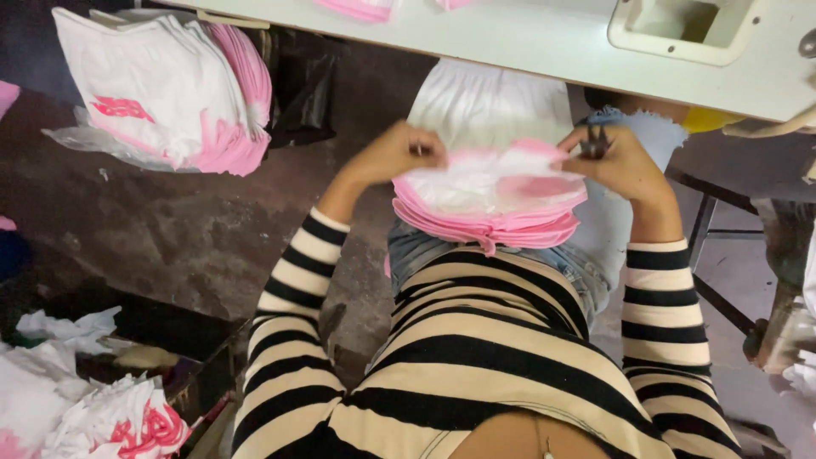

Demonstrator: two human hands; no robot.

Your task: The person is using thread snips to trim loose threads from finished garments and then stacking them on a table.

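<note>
Dark, stained concrete floor (170,229) spreads under me, and the pale edge of the sewing table (476,38) runs across the top of my view, with its cut-out well (680,25) off to the right. On my lap sits the stack of pink-and-white fabric pieces (491,200), resting on my denim shorts (425,246), just below the table edge.

My left hand (393,153) is closed on the left edge of the topmost piece, thumb and fingers pinching the white cloth. My right hand (620,161) is closed around small dark thread snips (593,140), with their tips at the pink trim on the right corner of the same piece. I cannot tell whether the blades are parted or shut; they are too small and dark here.

To do this well, I judge that the left pinch should keep the top layer taut and lifted slightly off the rest, so the snips meet only one layer. The tips should work close to the seam line without nicking the pink binding. The stack looks soft and slippery, and its lower pink edges sag toward my knees, so I should keep my thighs level or the pile may slide.

Off to my left, a heap of finished white garments with pink print (161,93) lies on clear plastic, and another bundle of white and pink cloth (93,416) fills a dark bin (204,374) near my left elbow.
</note>
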